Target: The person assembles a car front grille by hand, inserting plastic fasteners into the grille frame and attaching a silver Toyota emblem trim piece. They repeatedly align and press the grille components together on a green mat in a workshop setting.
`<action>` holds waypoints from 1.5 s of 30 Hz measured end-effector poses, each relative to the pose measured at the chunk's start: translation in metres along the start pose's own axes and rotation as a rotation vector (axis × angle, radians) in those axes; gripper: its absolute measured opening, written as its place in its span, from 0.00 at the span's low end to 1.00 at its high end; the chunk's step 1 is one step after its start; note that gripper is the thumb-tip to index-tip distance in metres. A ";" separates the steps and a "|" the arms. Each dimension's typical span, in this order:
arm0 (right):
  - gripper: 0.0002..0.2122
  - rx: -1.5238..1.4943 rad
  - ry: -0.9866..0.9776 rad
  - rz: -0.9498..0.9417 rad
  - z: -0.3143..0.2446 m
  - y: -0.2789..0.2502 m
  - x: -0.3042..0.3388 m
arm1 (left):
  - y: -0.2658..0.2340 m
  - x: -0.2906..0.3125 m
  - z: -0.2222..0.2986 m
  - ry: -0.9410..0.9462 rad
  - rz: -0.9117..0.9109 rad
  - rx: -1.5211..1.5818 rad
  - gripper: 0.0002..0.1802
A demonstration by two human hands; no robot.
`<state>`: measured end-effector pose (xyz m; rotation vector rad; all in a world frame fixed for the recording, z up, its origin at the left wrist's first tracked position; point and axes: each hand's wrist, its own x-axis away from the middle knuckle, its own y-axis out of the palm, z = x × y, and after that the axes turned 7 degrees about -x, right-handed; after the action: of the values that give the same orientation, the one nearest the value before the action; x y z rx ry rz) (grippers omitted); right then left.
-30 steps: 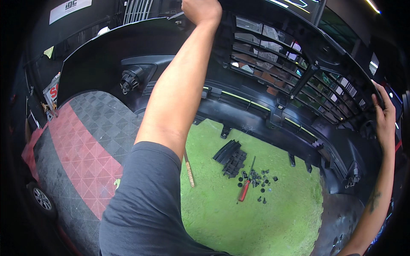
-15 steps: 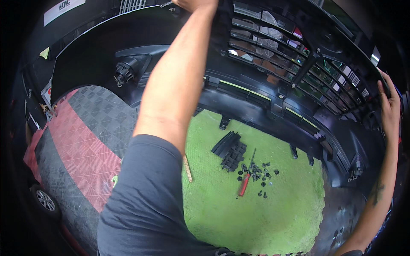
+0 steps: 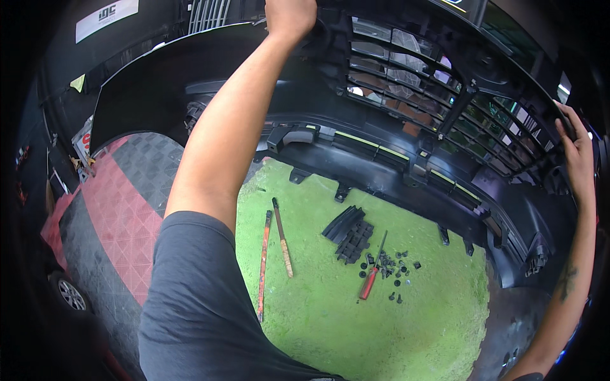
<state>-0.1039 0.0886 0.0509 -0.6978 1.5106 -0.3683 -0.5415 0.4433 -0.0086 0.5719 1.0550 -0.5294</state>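
Black plastic fills the top of the frame: we hold a car bumper [image 3: 394, 159] upright across it, our left hand [image 3: 289, 18] closed over its upper edge at top centre. Below, on the green mat [image 3: 330, 330], lie two long pry tools [image 3: 273, 247], a red-handled screwdriver [image 3: 372, 279] and black clips [image 3: 391, 273]. At the right edge our right hand [image 3: 575, 155] lies spread against the grille.

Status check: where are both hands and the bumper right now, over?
Left hand grips bumper top edge. Right hand on its far end by the grille. Screwdriver, clips on green mat below.
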 end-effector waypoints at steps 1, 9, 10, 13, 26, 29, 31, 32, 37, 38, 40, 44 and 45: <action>0.17 -0.038 -0.009 -0.009 -0.001 0.000 0.000 | 0.005 0.001 0.000 -0.016 0.000 -0.002 0.21; 0.18 -0.121 -0.021 -0.010 -0.002 -0.005 0.007 | -0.003 -0.014 0.000 0.170 -0.124 -0.341 0.25; 0.18 -0.121 -0.022 -0.015 -0.004 -0.006 0.008 | -0.001 -0.014 -0.006 0.190 -0.114 -0.319 0.22; 0.19 -0.175 -0.042 -0.030 -0.004 -0.007 0.010 | 0.018 -0.009 -0.016 0.217 0.009 -0.229 0.20; 0.15 0.007 -0.036 0.032 -0.042 0.005 0.017 | 0.043 -0.029 -0.063 0.341 0.162 -0.112 0.16; 0.15 -0.038 -0.069 -0.004 -0.032 0.000 0.011 | 0.024 -0.004 -0.028 0.127 0.002 -0.037 0.20; 0.16 -0.051 -0.039 -0.029 -0.028 -0.006 0.010 | 0.022 -0.006 -0.037 0.137 0.070 -0.146 0.26; 0.17 -0.022 -0.019 -0.056 -0.023 -0.013 0.010 | 0.019 -0.002 -0.033 0.173 0.061 -0.075 0.25; 0.18 -0.113 -0.029 -0.047 0.014 -0.008 0.006 | -0.038 0.001 -0.049 0.311 0.024 -0.083 0.25; 0.18 -0.088 -0.019 -0.021 0.017 -0.007 0.006 | -0.049 -0.004 -0.056 0.330 -0.177 -0.142 0.29; 0.18 -0.063 -0.007 0.002 0.023 -0.004 0.006 | -0.060 -0.004 -0.061 0.360 -0.447 -0.246 0.34; 0.18 0.070 -0.156 0.039 0.030 -0.010 0.009 | -0.071 -0.008 -0.070 0.376 -0.580 -0.374 0.39; 0.18 0.153 -0.213 0.043 0.036 -0.020 0.013 | -0.066 -0.006 -0.070 0.365 -0.598 -0.368 0.39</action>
<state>-0.0641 0.0721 0.0497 -0.5643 1.2801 -0.3608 -0.6314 0.4418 -0.0415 0.0092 1.6444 -0.7422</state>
